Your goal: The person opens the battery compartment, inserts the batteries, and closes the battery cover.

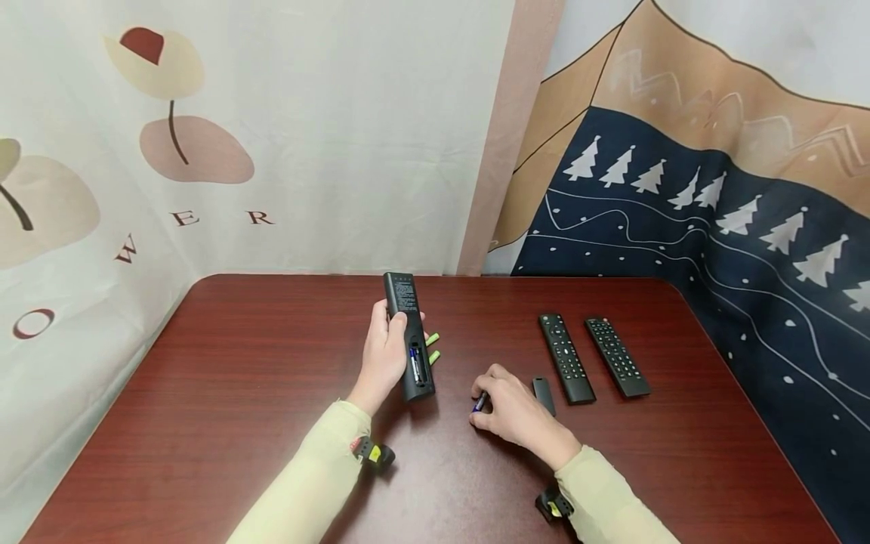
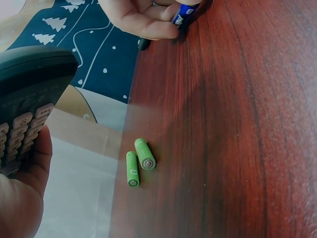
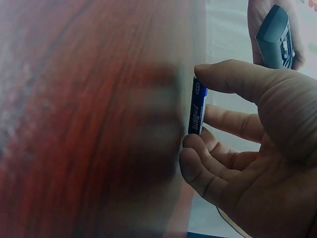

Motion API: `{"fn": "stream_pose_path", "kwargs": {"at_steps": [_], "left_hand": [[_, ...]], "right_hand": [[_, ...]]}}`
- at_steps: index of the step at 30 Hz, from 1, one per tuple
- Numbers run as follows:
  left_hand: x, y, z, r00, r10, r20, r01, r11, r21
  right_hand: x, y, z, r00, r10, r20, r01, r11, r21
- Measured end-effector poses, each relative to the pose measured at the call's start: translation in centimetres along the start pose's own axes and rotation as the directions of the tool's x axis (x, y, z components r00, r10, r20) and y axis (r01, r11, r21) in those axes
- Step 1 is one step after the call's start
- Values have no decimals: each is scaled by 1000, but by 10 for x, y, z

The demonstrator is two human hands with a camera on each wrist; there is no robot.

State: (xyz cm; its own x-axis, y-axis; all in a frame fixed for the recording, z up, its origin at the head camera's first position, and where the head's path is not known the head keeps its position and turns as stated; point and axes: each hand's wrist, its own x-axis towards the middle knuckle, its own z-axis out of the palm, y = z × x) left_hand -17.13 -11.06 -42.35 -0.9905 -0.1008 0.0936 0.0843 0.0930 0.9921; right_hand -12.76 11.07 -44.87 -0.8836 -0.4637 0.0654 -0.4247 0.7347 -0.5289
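Note:
My left hand (image 1: pixel 383 357) grips a black remote control (image 1: pixel 409 329) above the table, its back turned up. The battery compartment is uncovered, and a blue battery (image 1: pixel 412 361) shows inside; whether a second lies there I cannot tell. Between thumb and fingertips, my right hand (image 1: pixel 516 412) pinches another blue battery (image 3: pixel 197 106) by its ends, close to the tabletop. Beside that hand lies a dark battery cover (image 1: pixel 544 394), partly hidden. Two green batteries (image 2: pixel 144 154) lie on the table beyond the held remote, partly hidden by it in the head view.
Two more black remotes lie buttons up on the right side of the table, a nearer one (image 1: pixel 567 359) and an outer one (image 1: pixel 617 357). The reddish-brown table (image 1: pixel 238 393) ends at a pale curtain (image 1: pixel 340 151) and a dark blue patterned cloth (image 1: pixel 646 204).

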Motion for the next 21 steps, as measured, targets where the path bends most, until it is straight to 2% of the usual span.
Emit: {"fn": "stream_pose_path", "kwargs": {"at_steps": [4, 7, 13, 21], "left_hand": [[1, -1, 1, 1000, -22, 10, 22, 1000, -8], [1, -1, 2, 998, -48, 30, 49, 997, -57], [0, -4, 2, 1000, -6, 15, 6, 1000, -11], [0, -6, 4, 1000, 20, 18, -20, 1000, -24]], "right_hand": [[1, 0, -1, 1000, -9, -4, 9, 1000, 9], [1, 1, -1, 1000, -17, -8, 17, 1000, 23], [2, 1, -1, 997, -56, -46, 59, 996, 63], [4, 0, 0, 987, -120, -105, 128, 989, 78]]}}
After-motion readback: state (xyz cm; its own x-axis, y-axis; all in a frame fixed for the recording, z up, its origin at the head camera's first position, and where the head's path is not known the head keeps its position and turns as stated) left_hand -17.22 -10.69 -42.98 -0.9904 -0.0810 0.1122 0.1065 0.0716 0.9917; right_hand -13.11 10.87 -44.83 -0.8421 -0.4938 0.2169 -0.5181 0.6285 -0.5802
